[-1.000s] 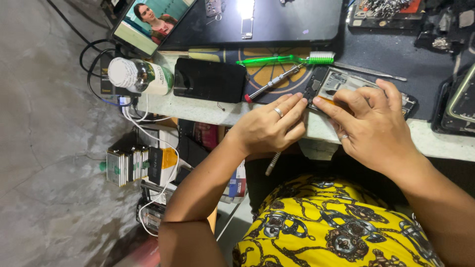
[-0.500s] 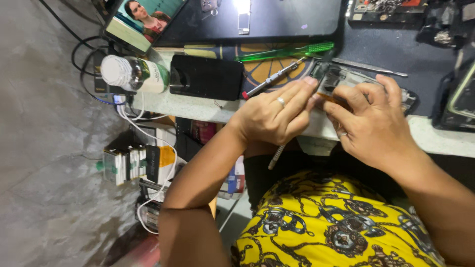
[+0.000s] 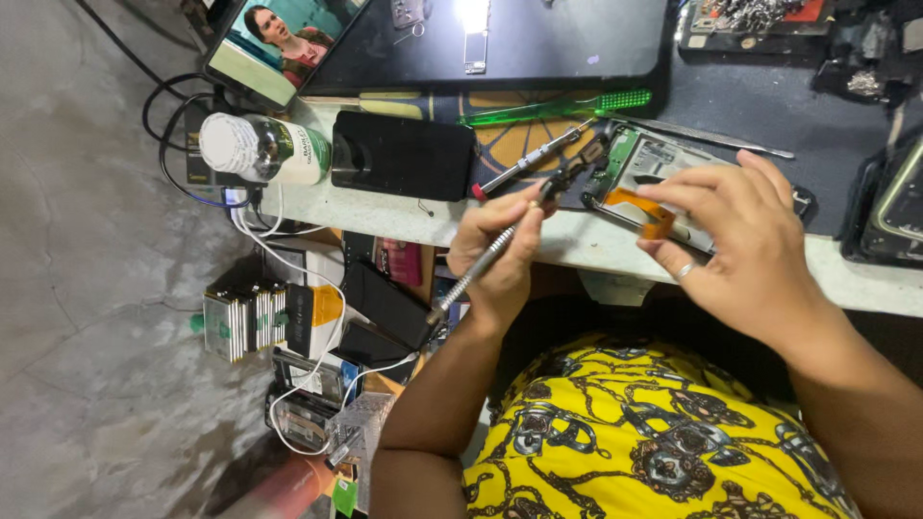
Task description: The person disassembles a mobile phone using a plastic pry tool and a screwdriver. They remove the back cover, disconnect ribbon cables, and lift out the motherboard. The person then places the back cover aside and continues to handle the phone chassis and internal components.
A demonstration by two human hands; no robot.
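Left hand (image 3: 500,255) is pinching a slim metal screwdriver (image 3: 490,258) between thumb and fingers, closed on its shaft; the tool is running diagonally, its dark tip end pointing up toward the opened phone (image 3: 642,183), its handle end hanging below the bench edge (image 3: 577,252); right hand (image 3: 745,245) is resting over the phone, fingers spread and pressing on its right half, thumb at its near edge, a ring showing on one finger; whether the tip is touching the phone cannot be told.

Opened phone is lying flat on the bench, just right of the screwdriver tip and under the right hand's fingers; its back is off, showing a green board strip along the left side, grey metal shielding, and an orange flex ribbon (image 3: 646,210) lying across the near part.

Left of the phone: a second screwdriver with a red end (image 3: 527,161) is lying on the bench; a green toothbrush (image 3: 558,106) is lying beyond it; a black phone, face down (image 3: 404,156), is sitting further left, then a white bottle on its side (image 3: 261,149).
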